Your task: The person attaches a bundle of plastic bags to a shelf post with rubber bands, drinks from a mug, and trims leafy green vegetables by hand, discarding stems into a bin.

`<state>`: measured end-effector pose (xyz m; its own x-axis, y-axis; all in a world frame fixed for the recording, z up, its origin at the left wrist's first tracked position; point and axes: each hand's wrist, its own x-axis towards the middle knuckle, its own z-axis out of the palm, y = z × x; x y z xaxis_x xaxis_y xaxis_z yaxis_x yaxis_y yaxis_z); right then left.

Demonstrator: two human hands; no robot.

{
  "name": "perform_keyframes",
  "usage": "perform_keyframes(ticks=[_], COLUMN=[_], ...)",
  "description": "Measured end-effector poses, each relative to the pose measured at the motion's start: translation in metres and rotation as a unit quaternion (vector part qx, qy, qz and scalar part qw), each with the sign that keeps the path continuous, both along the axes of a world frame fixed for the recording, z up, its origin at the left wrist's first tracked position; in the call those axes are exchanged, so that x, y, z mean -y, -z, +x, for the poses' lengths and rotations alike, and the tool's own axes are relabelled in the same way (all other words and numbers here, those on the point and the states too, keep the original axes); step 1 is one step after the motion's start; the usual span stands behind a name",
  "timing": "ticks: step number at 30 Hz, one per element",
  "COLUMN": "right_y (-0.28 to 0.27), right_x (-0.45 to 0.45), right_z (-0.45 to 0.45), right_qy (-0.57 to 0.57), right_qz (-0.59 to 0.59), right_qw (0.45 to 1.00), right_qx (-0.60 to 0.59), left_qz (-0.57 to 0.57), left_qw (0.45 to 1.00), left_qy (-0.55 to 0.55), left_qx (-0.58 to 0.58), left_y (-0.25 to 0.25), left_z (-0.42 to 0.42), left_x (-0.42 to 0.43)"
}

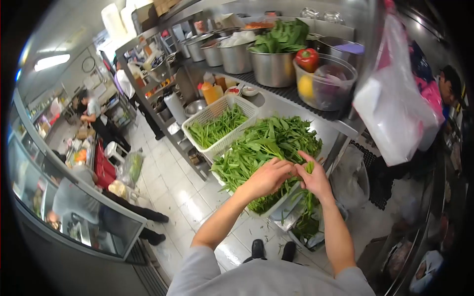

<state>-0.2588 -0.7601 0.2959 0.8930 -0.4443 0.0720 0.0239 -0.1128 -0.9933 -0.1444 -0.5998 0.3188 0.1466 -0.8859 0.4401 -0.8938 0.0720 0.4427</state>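
Note:
A big heap of long-leaved greens point(269, 140) lies on the counter in front of me, its leaves hanging over the near edge. My right hand point(316, 181) grips a few green stems point(309, 167), with thumb and forefinger at their upper part and leaves dangling below the palm. Close beside it, my left hand point(269, 178) has its fingers curled and pinched together at the same stems, over the heap. Whatever lies between the left fingertips is partly hidden. Behind the heap, to the left, a white plastic basket point(195, 140) holds more cut greens.
Above the counter, a shelf carries steel pots point(273, 69) and a clear tub point(340, 81) with a red pepper. A plastic bag point(390, 103) hangs on the right. Below my hands stands a bin point(316, 241) with leaf scraps. Several people work nearby.

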Motion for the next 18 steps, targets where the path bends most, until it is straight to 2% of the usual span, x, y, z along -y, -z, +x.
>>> perform_keyframes(ticks=[1, 2, 4, 7, 11, 13, 16, 18], right_y=[0.003, 0.009, 0.015, 0.039, 0.031, 0.023, 0.022, 0.023], right_x=[0.006, 0.008, 0.01, 0.013, -0.009, -0.017, -0.022, -0.026], right_z=[0.007, 0.01, 0.01, 0.015, 0.021, 0.026, 0.038, 0.044], right_qy=[-0.016, -0.016, -0.004, 0.022, 0.084, 0.112, 0.118, 0.123], right_qz=[-0.055, -0.056, -0.156, -0.269, -0.322, -0.35, -0.409, -0.407], right_qw=[0.997, 0.995, 0.979, 0.956, 0.943, 0.93, 0.904, 0.904], right_qx=[-0.058, -0.086, -0.131, -0.115, -0.033, -0.016, -0.038, -0.032], left_qz=[0.003, -0.002, -0.021, -0.036, -0.038, -0.075, -0.128, -0.138], left_qw=[1.0, 1.0, 0.999, 0.998, 0.996, 0.994, 0.989, 0.988], left_qy=[-0.015, -0.02, -0.026, -0.051, -0.074, -0.075, -0.069, -0.066], left_qx=[0.021, 0.023, 0.041, 0.032, 0.026, 0.016, 0.008, -0.007], left_y=[0.006, 0.014, 0.019, 0.024, 0.018, 0.012, 0.006, 0.003], left_z=[0.001, -0.002, 0.003, 0.004, 0.01, 0.014, 0.02, 0.024], left_x=[-0.002, -0.008, -0.011, -0.019, -0.028, -0.028, -0.025, -0.028])
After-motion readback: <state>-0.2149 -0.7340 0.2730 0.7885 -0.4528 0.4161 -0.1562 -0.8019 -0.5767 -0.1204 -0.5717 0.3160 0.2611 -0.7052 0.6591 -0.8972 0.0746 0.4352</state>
